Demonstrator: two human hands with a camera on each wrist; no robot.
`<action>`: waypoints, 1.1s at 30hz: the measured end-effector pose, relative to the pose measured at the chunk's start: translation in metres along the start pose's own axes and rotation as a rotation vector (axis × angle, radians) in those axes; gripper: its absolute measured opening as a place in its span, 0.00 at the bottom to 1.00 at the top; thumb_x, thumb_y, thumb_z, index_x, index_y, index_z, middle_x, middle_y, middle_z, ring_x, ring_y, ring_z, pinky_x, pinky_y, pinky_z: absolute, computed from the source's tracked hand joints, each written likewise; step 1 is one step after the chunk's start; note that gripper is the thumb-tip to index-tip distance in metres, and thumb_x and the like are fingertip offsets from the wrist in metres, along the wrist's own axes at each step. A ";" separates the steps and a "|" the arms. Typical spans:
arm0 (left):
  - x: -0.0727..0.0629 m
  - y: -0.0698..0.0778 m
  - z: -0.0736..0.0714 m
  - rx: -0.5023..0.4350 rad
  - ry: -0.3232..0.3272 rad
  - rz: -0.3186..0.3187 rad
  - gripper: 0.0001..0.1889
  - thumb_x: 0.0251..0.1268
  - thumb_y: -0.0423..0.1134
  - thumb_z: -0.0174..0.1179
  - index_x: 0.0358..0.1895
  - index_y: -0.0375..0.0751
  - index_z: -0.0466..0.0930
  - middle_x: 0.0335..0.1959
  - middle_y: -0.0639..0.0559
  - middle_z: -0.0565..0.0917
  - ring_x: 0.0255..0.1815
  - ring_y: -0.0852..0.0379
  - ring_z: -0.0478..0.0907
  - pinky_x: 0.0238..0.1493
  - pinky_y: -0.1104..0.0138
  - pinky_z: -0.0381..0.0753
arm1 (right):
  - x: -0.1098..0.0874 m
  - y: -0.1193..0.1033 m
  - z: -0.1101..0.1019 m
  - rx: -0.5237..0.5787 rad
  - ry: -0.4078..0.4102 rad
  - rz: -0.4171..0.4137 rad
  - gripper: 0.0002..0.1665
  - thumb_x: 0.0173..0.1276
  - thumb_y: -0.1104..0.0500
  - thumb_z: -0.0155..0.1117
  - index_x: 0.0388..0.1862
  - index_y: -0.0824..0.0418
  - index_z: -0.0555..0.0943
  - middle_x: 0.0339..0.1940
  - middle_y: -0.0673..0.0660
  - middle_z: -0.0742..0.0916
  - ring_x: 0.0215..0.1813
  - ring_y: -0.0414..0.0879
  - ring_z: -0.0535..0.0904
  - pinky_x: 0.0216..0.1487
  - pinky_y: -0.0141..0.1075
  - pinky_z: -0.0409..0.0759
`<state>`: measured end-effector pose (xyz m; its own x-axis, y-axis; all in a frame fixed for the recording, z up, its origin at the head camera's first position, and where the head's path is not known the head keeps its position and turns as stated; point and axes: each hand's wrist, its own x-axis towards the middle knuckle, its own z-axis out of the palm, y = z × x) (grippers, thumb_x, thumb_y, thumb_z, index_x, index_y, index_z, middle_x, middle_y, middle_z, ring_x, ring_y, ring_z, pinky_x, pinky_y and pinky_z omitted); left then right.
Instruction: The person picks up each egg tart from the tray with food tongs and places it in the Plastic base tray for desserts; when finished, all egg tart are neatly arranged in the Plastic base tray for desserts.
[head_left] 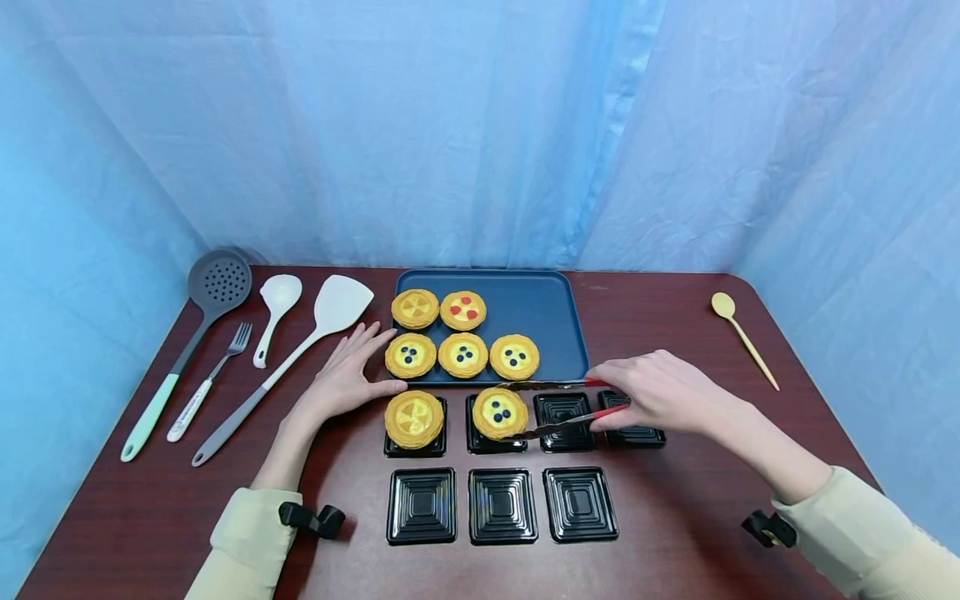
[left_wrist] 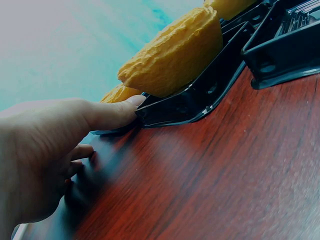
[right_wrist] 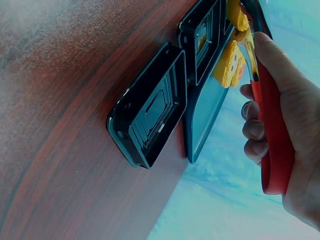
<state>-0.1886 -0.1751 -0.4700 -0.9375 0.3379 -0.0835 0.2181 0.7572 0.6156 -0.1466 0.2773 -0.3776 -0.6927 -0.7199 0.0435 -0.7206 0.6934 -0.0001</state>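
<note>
Right hand [head_left: 652, 390] grips tongs [right_wrist: 276, 130], left hand [head_left: 347, 371] spread; head view alone shows all five tarts [head_left: 462, 367] on twelve-o'clock tray [head_left: 528, 307].

Head view: bright, diffuse. Left wrist view: shadow beneath left fingers [left_wrist: 82, 151]; tabletop [left_wrist: 210, 175] sheen to their right; curtain [left_wrist: 60, 50] above washed out. Right wrist view: dimmer, haze well left of right fingers [right_wrist: 254, 129].

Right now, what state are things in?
Right hand: gripping tongs
Tongs: spread around blueberry tart
Left hand: fingers extended
Back-left box: holding one tart
Front boxes: all three empty
Blue tray: bearing five tarts
Skimmer: lying
Fork: lying
Ladle: lying
Spatula: lying
Yellow spoon: lying
</note>
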 end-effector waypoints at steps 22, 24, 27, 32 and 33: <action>0.000 0.001 -0.001 0.000 -0.006 -0.005 0.49 0.62 0.59 0.70 0.83 0.51 0.57 0.86 0.37 0.50 0.88 0.36 0.38 0.86 0.40 0.36 | 0.005 0.001 0.001 0.023 -0.054 0.009 0.36 0.57 0.28 0.72 0.52 0.52 0.87 0.45 0.45 0.91 0.24 0.27 0.69 0.22 0.23 0.64; 0.000 0.001 -0.001 0.000 -0.007 -0.003 0.49 0.62 0.59 0.70 0.83 0.51 0.57 0.86 0.37 0.50 0.87 0.36 0.38 0.86 0.40 0.36 | 0.005 0.001 0.001 0.022 -0.056 0.010 0.36 0.57 0.27 0.72 0.53 0.52 0.87 0.45 0.45 0.91 0.24 0.27 0.69 0.22 0.23 0.63; 0.000 0.001 -0.001 -0.002 -0.007 -0.002 0.49 0.62 0.59 0.71 0.83 0.51 0.57 0.86 0.37 0.50 0.88 0.36 0.38 0.86 0.40 0.36 | 0.006 0.001 0.002 0.024 -0.062 0.013 0.37 0.58 0.27 0.71 0.53 0.52 0.87 0.45 0.45 0.91 0.23 0.27 0.68 0.22 0.23 0.63; 0.000 0.002 -0.002 -0.002 -0.006 -0.006 0.49 0.62 0.58 0.71 0.83 0.51 0.57 0.86 0.38 0.50 0.88 0.36 0.38 0.86 0.41 0.36 | 0.006 0.001 0.002 0.033 -0.073 0.022 0.37 0.58 0.26 0.71 0.53 0.52 0.87 0.45 0.45 0.91 0.23 0.27 0.68 0.21 0.23 0.62; 0.000 0.002 -0.001 -0.001 -0.006 -0.005 0.49 0.62 0.58 0.71 0.83 0.51 0.57 0.86 0.38 0.50 0.88 0.36 0.38 0.86 0.41 0.36 | 0.006 0.001 0.002 0.035 -0.075 0.023 0.37 0.57 0.27 0.71 0.53 0.52 0.87 0.45 0.45 0.91 0.23 0.27 0.68 0.21 0.23 0.62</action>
<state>-0.1884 -0.1749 -0.4679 -0.9369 0.3376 -0.0910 0.2133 0.7580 0.6164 -0.1515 0.2733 -0.3792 -0.7081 -0.7054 -0.0321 -0.7045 0.7088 -0.0356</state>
